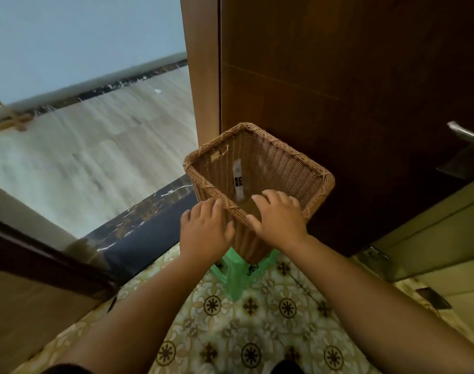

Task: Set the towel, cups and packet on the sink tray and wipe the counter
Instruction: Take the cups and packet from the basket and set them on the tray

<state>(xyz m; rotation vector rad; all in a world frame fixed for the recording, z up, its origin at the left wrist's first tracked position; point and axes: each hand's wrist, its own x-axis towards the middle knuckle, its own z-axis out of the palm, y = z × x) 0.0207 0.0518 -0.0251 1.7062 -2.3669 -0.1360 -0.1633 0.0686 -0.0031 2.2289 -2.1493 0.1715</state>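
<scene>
A square wicker basket (284, 163) stands on the patterned floor, against a dark wooden door. Inside it lies a white strip-shaped packet (237, 179) with black print. My right hand (280, 220) grips the basket's near rim, fingers hooked inside and thumb outside. My left hand (204, 233) presses on the near left wall, fingertips on the rim. A green plastic bag (238, 278) sticks out from under the basket. No towel, cups, sink tray or counter are in view.
The dark wooden door (338, 76) carries a metal handle (466, 134) at the right edge. A dark marble threshold (149, 214) separates the patterned tiles (257, 333) from a pale floor (95, 147). A beige cabinet (432, 238) stands at the right.
</scene>
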